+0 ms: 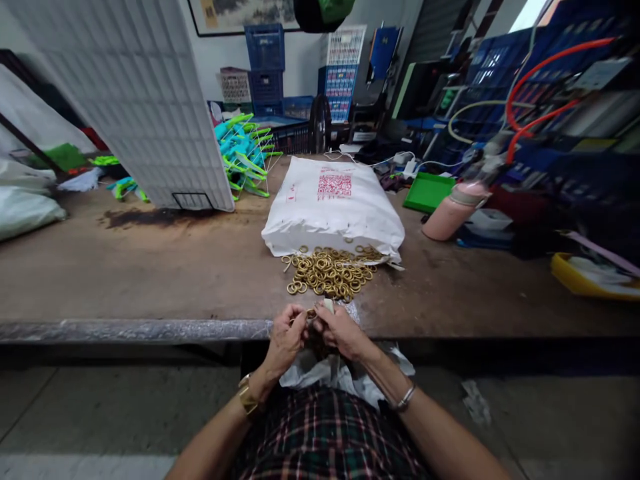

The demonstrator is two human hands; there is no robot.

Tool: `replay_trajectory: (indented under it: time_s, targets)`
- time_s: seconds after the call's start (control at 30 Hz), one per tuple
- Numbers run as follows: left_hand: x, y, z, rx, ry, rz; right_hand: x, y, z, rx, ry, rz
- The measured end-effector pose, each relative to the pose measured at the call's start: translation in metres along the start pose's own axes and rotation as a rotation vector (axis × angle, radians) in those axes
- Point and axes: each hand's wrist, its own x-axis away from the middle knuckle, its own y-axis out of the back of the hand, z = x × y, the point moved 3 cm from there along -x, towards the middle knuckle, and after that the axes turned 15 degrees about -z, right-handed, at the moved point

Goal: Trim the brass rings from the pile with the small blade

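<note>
My left hand point(287, 340) and my right hand point(345, 332) meet in front of the table's near edge, fingers closed in a pinch. Between their fingertips is a small brass ring point(311, 313), partly covered by the fingers. A pale piece point(329, 305) shows at the right fingers; whether it is a tool or a wrap I cannot tell. Just beyond the hands lies a loose pile of brass rings point(330, 272). It rests against a white sack point(333, 217) printed with a red code. Under the hands, white plastic point(315, 372) lies over my lap, with dark contents partly hidden.
On the brown table point(175, 280), a white ribbed panel point(135, 100) stands at left beside green and blue plastic pieces point(245, 153). To the right are a green tray point(429, 193), a pink bottle point(453, 212), red hoses point(520, 100) and a yellow tray point(590, 280). Crates point(265, 67) are stacked behind.
</note>
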Motion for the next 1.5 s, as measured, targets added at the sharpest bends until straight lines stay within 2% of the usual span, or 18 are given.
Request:
replay_trajectory:
  time_s: [0.1,0.27,0.4,0.6,0.77,1.0,1.17,1.37,1.5]
  targets:
    - [0.002,-0.001,0.0,0.022,0.035,0.031,-0.001,0.0,0.0,-0.015,0.01,-0.006]
    - [0.004,-0.001,0.002,-0.009,0.089,0.067,-0.007,0.008,0.005,0.224,0.28,-0.16]
    - [0.007,-0.003,0.002,-0.046,0.102,0.087,-0.008,0.011,0.006,0.369,0.422,-0.184]
    - [0.011,-0.006,0.005,-0.087,0.132,0.13,-0.011,0.013,-0.004,0.43,0.443,-0.174]
    - [0.016,-0.006,0.007,-0.011,0.156,0.101,-0.009,0.014,-0.002,0.394,0.447,-0.135]
    - [0.024,-0.013,0.003,0.1,0.205,0.053,-0.01,0.02,0.001,0.295,0.355,-0.048]
    - [0.029,-0.024,0.001,0.217,0.295,0.083,-0.011,0.027,0.002,0.323,0.409,-0.054]
    - [0.034,-0.037,-0.001,0.25,0.267,0.047,-0.01,0.04,0.004,0.32,0.432,-0.027]
    - [0.034,-0.042,0.002,0.194,0.244,-0.003,-0.008,0.045,0.004,0.332,0.455,0.053]
